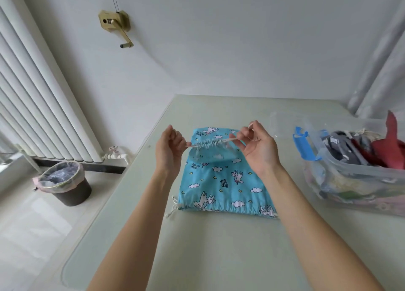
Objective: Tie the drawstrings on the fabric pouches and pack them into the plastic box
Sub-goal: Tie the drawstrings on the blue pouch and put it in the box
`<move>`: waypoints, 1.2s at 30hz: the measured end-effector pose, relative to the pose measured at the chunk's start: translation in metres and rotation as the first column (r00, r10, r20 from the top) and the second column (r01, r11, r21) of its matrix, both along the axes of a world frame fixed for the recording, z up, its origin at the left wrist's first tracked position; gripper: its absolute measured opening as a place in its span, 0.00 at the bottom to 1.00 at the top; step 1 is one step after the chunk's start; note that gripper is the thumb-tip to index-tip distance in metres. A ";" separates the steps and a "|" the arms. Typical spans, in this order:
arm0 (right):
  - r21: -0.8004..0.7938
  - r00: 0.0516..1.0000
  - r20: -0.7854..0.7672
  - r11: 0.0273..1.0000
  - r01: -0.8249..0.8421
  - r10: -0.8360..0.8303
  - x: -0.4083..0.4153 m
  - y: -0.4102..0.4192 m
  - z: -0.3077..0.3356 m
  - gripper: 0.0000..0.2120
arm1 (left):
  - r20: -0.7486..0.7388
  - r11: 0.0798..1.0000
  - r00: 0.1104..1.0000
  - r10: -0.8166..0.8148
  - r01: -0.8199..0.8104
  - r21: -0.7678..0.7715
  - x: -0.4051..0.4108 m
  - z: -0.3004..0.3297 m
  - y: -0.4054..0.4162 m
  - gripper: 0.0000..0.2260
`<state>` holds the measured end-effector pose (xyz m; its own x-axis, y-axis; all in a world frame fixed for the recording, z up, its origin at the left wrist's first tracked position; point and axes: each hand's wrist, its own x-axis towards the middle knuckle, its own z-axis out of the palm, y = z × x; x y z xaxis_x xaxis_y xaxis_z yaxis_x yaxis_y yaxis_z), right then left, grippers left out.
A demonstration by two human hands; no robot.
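Note:
A small blue unicorn-print pouch (208,151) hangs lifted above the table, its mouth gathered tight along a white drawstring (228,139). My left hand (171,148) pinches the string's left end and my right hand (256,146) pinches its right end, pulling the cord taut between them. Under it lies a larger blue unicorn-print pouch (223,187) flat on the table, with its own drawstring ends (173,207) loose at its near left corner. The clear plastic box (359,174) stands at the right, holding grey and red pouches.
The box's blue latch (303,142) faces the pouches, and a clear lid (282,124) lies behind it. A glass-topped table (219,246) carries everything. On the floor at the left stand a lined waste bin (63,183), a radiator (43,106) and a tap (116,153).

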<state>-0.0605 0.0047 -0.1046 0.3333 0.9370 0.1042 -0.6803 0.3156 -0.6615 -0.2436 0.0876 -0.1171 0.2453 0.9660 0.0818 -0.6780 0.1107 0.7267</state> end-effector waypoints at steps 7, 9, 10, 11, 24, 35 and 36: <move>-0.199 0.966 0.237 0.968 0.153 -0.104 0.008 -0.004 -0.012 0.14 | -0.404 0.998 0.913 0.060 -0.045 0.046 -0.013 -0.016 0.007 0.18; -0.194 0.942 0.312 0.961 0.194 -0.127 0.008 -0.006 -0.011 0.14 | -0.463 0.996 0.882 0.086 -0.058 0.074 -0.014 -0.016 0.006 0.18; -0.196 0.925 0.358 0.958 0.211 -0.130 0.008 -0.007 -0.010 0.14 | -0.471 0.995 0.877 0.091 -0.062 0.077 -0.015 -0.015 0.006 0.18; -0.201 0.906 0.405 0.955 0.218 -0.122 0.007 -0.008 -0.009 0.13 | -0.483 0.995 0.871 0.092 -0.059 0.083 -0.016 -0.013 0.007 0.19; -0.209 0.895 0.439 0.978 0.015 0.080 0.025 0.007 0.015 0.09 | -0.522 0.946 0.829 -0.200 0.303 0.119 0.025 0.027 0.014 0.10; -0.288 0.711 0.697 0.946 0.152 0.098 0.037 0.015 0.007 0.10 | -0.694 0.936 0.720 -0.028 0.262 0.235 0.041 0.008 0.034 0.12; -0.287 0.696 0.712 0.943 0.168 0.093 0.036 0.016 0.006 0.09 | -0.693 0.936 0.721 -0.023 0.259 0.239 0.040 0.006 0.034 0.12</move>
